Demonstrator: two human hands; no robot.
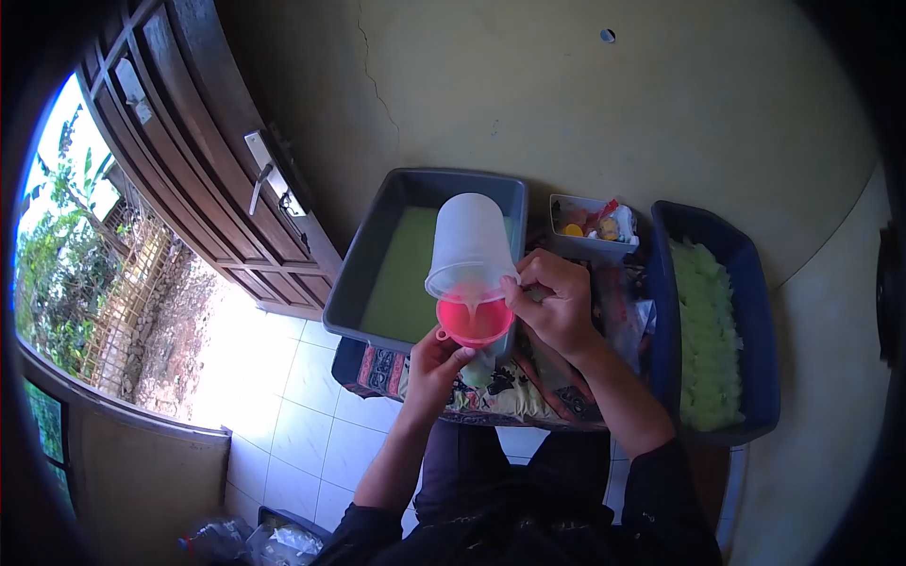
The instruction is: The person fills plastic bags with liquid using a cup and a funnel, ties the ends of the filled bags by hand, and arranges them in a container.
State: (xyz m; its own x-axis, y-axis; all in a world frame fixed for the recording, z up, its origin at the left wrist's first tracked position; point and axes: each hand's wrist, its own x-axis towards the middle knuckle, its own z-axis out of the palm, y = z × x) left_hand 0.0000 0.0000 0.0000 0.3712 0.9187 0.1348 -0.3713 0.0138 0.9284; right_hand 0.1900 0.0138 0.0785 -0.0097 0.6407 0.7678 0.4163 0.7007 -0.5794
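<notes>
My right hand (pixel 559 300) grips a white translucent plastic measuring cup (pixel 469 231) near its rim. The cup is tipped mouth-down, and a pale stream runs from it into a red funnel (pixel 477 325). My left hand (pixel 436 366) is closed around the lower part of the funnel, thumb toward me. Below the funnel hangs a small pale-green bag-like thing (pixel 478 370), partly hidden by my fingers. Behind the cup, a grey tub (pixel 354 255) holds light-green liquid.
On the right, a dark blue tub (pixel 755 349) holds rows of pale-green filled plastic bags (pixel 703 340). A small white box (pixel 595 243) with odds and ends stands by the wall. Patterned cloth (pixel 453 401) covers the table. An open wooden door (pixel 203 141) is at left.
</notes>
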